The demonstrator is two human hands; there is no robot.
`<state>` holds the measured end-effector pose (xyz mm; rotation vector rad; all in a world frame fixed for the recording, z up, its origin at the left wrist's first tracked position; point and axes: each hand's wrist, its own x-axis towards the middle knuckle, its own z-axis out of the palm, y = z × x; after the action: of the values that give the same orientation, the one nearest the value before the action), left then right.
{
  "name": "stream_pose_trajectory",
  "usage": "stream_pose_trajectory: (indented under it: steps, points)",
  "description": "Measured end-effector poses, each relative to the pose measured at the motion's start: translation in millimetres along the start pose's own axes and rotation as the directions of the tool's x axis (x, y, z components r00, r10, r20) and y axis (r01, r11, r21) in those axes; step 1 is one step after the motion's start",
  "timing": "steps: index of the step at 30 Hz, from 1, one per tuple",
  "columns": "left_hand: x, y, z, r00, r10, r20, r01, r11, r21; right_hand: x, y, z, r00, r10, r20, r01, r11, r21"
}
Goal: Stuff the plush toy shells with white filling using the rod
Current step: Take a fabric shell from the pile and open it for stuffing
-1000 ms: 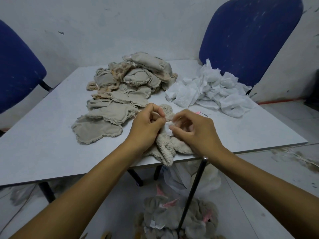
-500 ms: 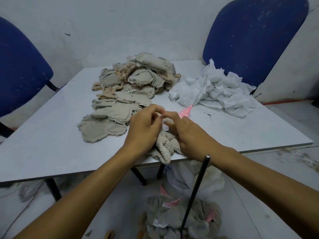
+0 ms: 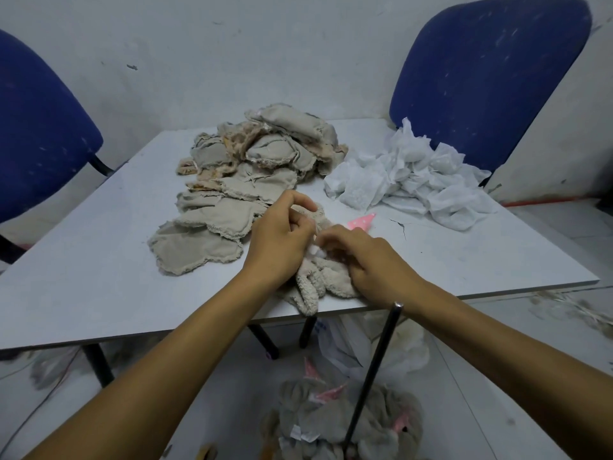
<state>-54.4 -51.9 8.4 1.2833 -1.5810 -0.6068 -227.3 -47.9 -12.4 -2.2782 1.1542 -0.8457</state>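
One grey table (image 3: 99,287), two blue chairs: one at far left (image 3: 39,134), one at far right (image 3: 481,78). Two heaps on the tabletop. Far centre: pile of flat beige shells (image 3: 252,174), too overlapped to count, spilling toward the near left. Far right: heap of white filling (image 3: 414,180), crumpled, just beside the shell pile.

One plush toy shell (image 3: 318,280) in work, at the near edge of the table, one fuzzy limb drooping over the edge. One pink dotted piece (image 3: 361,222) lies just beyond the hands.

Left hand (image 3: 282,240): fingers curled, pinching the shell's upper edge. Right hand (image 3: 368,257): fingers curled in at the shell's opening, where a small tuft of white stuffing (image 3: 314,250) shows between the two hands; whether the fingers grip the tuft or the fabric, cannot tell.

One dark rod (image 3: 374,370), untouched, standing tilted below the near table edge under the right wrist, lower end among a floor heap of grey plush toys (image 3: 335,423) with pink bits. Whitish plastic bag (image 3: 351,343) behind the rod; contents unclear.
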Motion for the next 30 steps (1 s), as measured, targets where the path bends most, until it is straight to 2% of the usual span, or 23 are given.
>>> stream_pose_trajectory:
  steps: [3,6,11,13,16,18,21,23,25,27,29,30]
  points:
    - [-1,-2,-2,1.000,-0.005,0.031,0.005,1.000,0.003,4,2,4,0.994,-0.099,-0.054,0.091,0.988,-0.122]
    - [3,-8,-6,1.000,-0.029,0.009,0.029,0.999,-0.025,5,5,6,0.996,-0.056,-0.067,0.042,0.980,-0.195]
    - [-3,-5,-3,0.996,0.030,0.085,-0.029,0.999,-0.014,10,-4,15,0.998,0.034,-0.046,-0.050,0.912,-0.408]
    - [-1,-5,-3,0.997,0.016,0.076,-0.014,1.000,-0.022,6,-3,13,0.997,0.021,-0.069,-0.043,0.941,-0.336]
    - [1,-7,-5,0.999,-0.013,0.040,0.012,1.000,0.001,-2,1,6,0.977,-0.031,-0.213,0.009,0.995,-0.102]
    - [-1,-6,-5,0.999,-0.026,0.031,0.027,1.000,-0.009,-2,0,8,0.978,-0.039,-0.205,0.010,0.990,-0.139]
    - [-8,3,-1,0.996,0.005,0.085,-0.005,1.000,-0.009,5,-4,12,0.996,0.004,-0.091,-0.028,0.963,-0.270]
    - [-9,6,-4,0.991,0.051,0.122,-0.061,0.995,0.079,5,-4,10,0.999,0.018,-0.041,-0.030,0.954,-0.298]
    - [-7,10,-10,0.987,0.066,0.146,-0.097,0.971,0.217,4,-3,6,0.996,0.069,-0.055,-0.079,0.974,-0.214]
    - [-2,9,-18,0.994,0.035,0.100,-0.074,0.906,0.417,1,-4,3,0.991,0.110,-0.077,-0.121,0.981,-0.153]
    - [6,8,-26,0.984,-0.122,0.133,0.035,0.850,0.525,-1,-7,3,0.990,0.127,-0.061,-0.135,0.981,-0.141]
    - [8,9,-29,0.951,-0.236,0.200,0.103,0.851,0.514,-1,-9,3,0.987,0.148,-0.058,-0.153,0.982,-0.108]
